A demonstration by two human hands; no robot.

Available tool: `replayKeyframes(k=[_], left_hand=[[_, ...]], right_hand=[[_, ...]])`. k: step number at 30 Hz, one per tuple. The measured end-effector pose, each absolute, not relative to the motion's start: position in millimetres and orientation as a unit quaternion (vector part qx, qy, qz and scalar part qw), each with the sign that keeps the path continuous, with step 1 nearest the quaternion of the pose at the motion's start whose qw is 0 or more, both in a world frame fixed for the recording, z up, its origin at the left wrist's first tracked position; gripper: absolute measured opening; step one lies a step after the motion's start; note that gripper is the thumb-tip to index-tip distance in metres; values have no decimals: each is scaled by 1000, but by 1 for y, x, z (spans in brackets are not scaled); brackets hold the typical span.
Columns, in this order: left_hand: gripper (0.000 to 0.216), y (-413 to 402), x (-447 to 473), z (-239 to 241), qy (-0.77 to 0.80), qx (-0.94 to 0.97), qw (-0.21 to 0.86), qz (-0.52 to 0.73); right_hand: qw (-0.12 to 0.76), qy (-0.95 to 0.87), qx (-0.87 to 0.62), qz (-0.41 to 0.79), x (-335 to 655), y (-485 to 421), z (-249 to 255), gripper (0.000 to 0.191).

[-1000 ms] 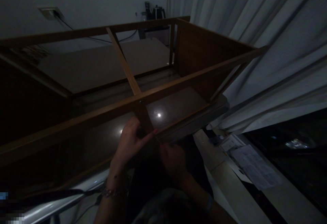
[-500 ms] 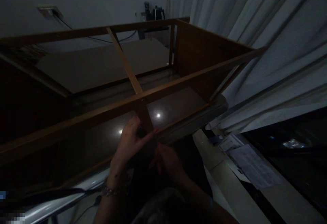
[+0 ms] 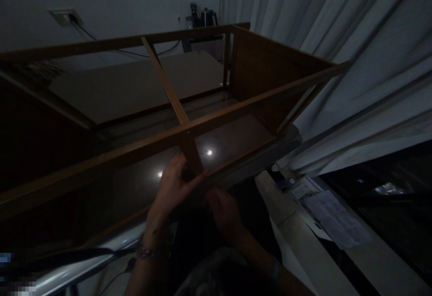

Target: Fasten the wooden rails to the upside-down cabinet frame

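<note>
A brown wooden frame, built of rails and panels, lies across a padded surface in dim light. My left hand is around the foot of its short middle upright, the fingers going behind the wood and the thumb resting along the lower rail. A small round fitting shows where upright and upper rail meet. Just below the lower rail is my right hand, its fingers curled in deep shadow; anything they hold cannot be made out.
A crossbar spans the frame's top. White curtains hang at the right, over papers on a low surface. A chrome tube runs at lower left. A plugged-in cord and a dark kettle are at the back.
My right hand's fingers have curled in more and its wrist has turned a little. My left hand stays at the upright, and the frame has not moved.
</note>
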State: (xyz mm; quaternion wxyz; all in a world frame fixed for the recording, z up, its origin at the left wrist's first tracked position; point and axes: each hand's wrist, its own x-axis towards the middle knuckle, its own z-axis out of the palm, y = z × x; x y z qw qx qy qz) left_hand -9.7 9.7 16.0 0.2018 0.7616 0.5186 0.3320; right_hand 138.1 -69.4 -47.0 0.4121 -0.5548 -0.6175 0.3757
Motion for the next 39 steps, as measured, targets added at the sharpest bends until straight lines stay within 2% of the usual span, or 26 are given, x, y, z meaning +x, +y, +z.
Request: replayKeyframes(k=[8,11,13,18,22,26,31,39], left_hand=[[39,9,-11,14,524,758,213,325],[38,9,-11,13,528,757,213,321],[38,9,-11,13,527,759,210,321],[36,10,-11,14,524,760,203,326],[39,9,-10,15,523,760,204,327],[39,9,-10,14,528,759,204,322],[40,9,-10,13,529,756,212,322],[37,10,-9,15,527,756,214,324]], right_hand=[[308,-749,-554,192,150,-65,-47,44],[285,-760,-558,175,152,-64,-47,47],[315,-730,-560,234,149,-65,-48,51],[455,-464,-528,547,132,-67,-47,57],[480,-324,-477,661,122,-68,-43,60],[505,-257,-450,690,119,-67,-42,61],[507,-324,-488,632,122,-66,-37,61],[531,-297,-494,621,124,-65,-43,50]])
